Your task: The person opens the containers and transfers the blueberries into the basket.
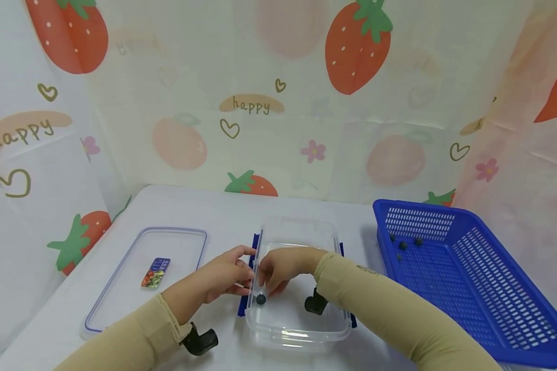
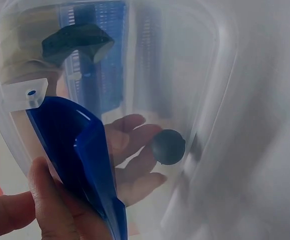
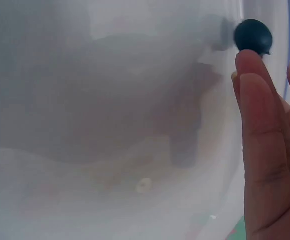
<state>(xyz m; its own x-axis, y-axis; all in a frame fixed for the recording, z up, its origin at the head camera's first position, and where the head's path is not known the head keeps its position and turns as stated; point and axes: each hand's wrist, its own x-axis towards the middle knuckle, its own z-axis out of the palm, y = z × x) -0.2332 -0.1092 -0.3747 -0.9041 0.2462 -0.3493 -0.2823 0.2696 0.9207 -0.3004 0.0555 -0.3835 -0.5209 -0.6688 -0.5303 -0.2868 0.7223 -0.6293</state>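
A clear plastic box [image 1: 301, 330] with blue side latches stands mid-table. Inside it, near the left wall, sits a small dark round ball [image 1: 261, 299] with a tiny nub. My right hand [image 1: 283, 265] reaches down into the box. In the right wrist view its fingers [image 3: 265, 115] are fairly straight, and one fingertip appears to touch the ball [image 3: 253, 36]. At the box's left side is my left hand [image 1: 225, 273], its fingers loosely bent against the blue latch [image 2: 80, 150]. The left wrist view shows the ball [image 2: 168, 147] through the wall, beside the right fingertips.
A blue perforated basket [image 1: 469, 278] stands at the right with several small dark balls [image 1: 403, 246] in its far left corner. On the left lies a clear lid [image 1: 116, 309] with a blue seal and a fruit-printed label [image 1: 156, 273]. A strawberry-printed curtain [image 1: 306, 123] hangs behind.
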